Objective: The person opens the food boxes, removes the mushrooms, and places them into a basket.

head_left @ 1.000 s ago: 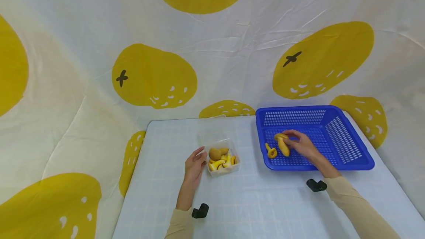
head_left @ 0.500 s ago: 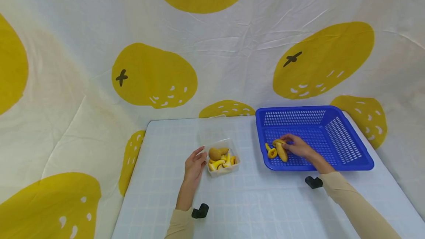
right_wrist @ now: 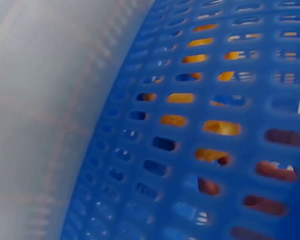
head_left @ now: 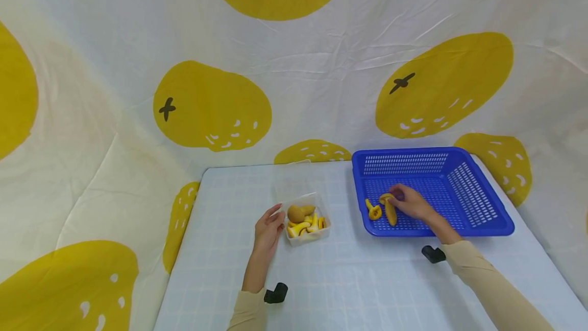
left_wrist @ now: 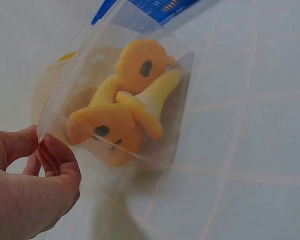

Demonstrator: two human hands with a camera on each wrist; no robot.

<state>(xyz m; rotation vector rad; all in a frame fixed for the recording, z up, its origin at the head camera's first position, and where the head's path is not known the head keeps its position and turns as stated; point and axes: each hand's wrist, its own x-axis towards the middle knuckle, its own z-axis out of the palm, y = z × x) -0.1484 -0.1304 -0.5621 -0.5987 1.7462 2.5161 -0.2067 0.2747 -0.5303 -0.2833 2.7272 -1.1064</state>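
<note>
In the head view my left hand is at the left side of a small clear plastic box. The left wrist view shows thumb and curled fingers pinching the box's rim. Inside are several yellow toy mushrooms and a larger brownish mushroom. My right hand is over the left part of a blue basket, its fingers pinching a brownish-yellow mushroom by the cap. A smaller yellow mushroom lies just left of it. The basket wall mostly hides this hand in the right wrist view.
The box's clear lid stands open behind it, hard to make out. Both containers rest on a pale checked tablecloth. A white curtain with yellow fruit prints hangs close behind the table and at its sides.
My right hand has lowered slightly toward the basket's near side, and the mushroom it pinches has come down and turned a little. My left hand stays at the box.
</note>
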